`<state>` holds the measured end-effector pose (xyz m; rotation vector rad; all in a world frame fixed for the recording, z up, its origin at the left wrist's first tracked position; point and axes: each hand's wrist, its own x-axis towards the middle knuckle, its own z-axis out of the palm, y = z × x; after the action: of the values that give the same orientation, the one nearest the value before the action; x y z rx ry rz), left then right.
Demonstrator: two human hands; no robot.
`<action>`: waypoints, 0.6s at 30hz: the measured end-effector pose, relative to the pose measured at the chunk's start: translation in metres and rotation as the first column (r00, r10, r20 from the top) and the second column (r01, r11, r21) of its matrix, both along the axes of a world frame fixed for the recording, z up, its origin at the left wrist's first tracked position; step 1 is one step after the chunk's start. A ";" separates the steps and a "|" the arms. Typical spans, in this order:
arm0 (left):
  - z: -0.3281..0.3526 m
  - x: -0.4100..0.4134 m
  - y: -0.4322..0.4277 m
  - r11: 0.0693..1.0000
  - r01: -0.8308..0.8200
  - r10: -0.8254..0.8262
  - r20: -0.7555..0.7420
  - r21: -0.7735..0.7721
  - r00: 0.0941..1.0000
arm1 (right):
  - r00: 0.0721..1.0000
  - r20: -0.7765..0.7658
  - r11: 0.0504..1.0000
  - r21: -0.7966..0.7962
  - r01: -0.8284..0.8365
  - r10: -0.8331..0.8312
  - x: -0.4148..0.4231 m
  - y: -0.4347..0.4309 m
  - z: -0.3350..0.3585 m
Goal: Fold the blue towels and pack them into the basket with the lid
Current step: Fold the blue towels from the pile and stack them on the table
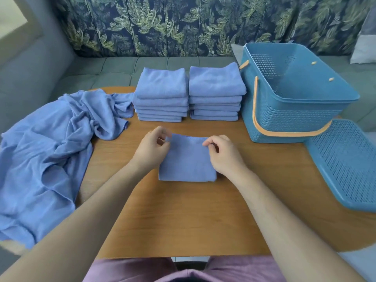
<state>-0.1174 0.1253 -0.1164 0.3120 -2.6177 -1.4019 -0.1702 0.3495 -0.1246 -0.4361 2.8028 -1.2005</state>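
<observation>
A small folded blue towel lies flat on the wooden table in front of me. My left hand pinches its far left corner, and my right hand pinches its far right corner. Behind it stand two stacks of folded blue towels, the left stack and the right stack. A heap of unfolded blue towels spreads over the table's left side. The blue basket with an orange handle stands open and empty at the right, and its perforated lid lies beside it.
A grey-green sofa with leaf-patterned cushions runs behind the table. The lid overhangs the table's right edge. Bare wood shows between the folded towel and the table's near edge.
</observation>
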 end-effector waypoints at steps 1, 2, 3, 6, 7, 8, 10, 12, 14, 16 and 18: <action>-0.007 -0.001 0.001 0.991 -0.009 0.004 -0.034 -0.136 0.999 | 1.000 -0.011 0.997 0.074 0.015 -0.014 0.002 -0.003 -0.002; -0.012 0.001 0.005 0.966 0.001 -0.020 -0.070 -0.260 0.997 | 0.999 -0.034 0.984 0.179 0.021 -0.015 0.005 -0.006 -0.002; -0.016 0.003 0.009 0.935 0.034 -0.069 -0.088 -0.352 0.994 | 0.998 -0.057 0.959 0.282 0.012 0.005 0.010 -0.010 -0.001; -0.023 0.013 0.023 0.869 0.179 -0.185 0.033 -0.461 0.982 | 0.995 -0.022 0.894 0.440 -0.080 0.100 0.026 -0.023 0.000; -0.028 0.015 0.023 0.856 0.201 -0.182 0.087 -0.476 0.979 | 0.994 0.004 0.882 0.462 -0.095 0.105 0.030 -0.025 -0.007; -0.033 0.017 0.023 0.860 0.197 -0.157 0.125 -0.470 0.980 | 0.996 0.017 0.877 0.472 -0.085 0.087 0.034 -0.025 -0.014; -0.042 0.025 0.023 0.880 0.123 -0.063 0.143 -0.459 0.988 | 1.000 -0.006 0.886 0.464 -0.010 0.015 0.040 -0.023 -0.028; -0.047 0.029 0.029 0.872 0.050 0.020 0.138 -0.486 0.990 | 0.999 -0.041 0.885 0.464 0.048 -0.032 0.042 -0.024 -0.035; -0.048 0.030 0.037 0.875 0.031 0.030 0.117 -0.484 0.993 | 0.995 -0.088 0.896 0.438 0.072 -0.037 0.045 -0.029 -0.037; -0.047 0.029 0.040 0.905 0.020 0.012 0.073 -0.425 0.997 | 0.988 -0.149 0.943 0.321 0.090 -0.043 0.046 -0.032 -0.035; -0.043 0.030 0.038 0.933 -0.003 0.009 0.014 -0.361 1.000 | 0.985 -0.165 0.983 0.167 0.077 -0.049 0.048 -0.031 -0.031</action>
<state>-0.0874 0.1635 -0.1595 0.2808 -2.8102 -0.8877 -0.1217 0.3183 -0.1558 -0.4535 3.0476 -0.9599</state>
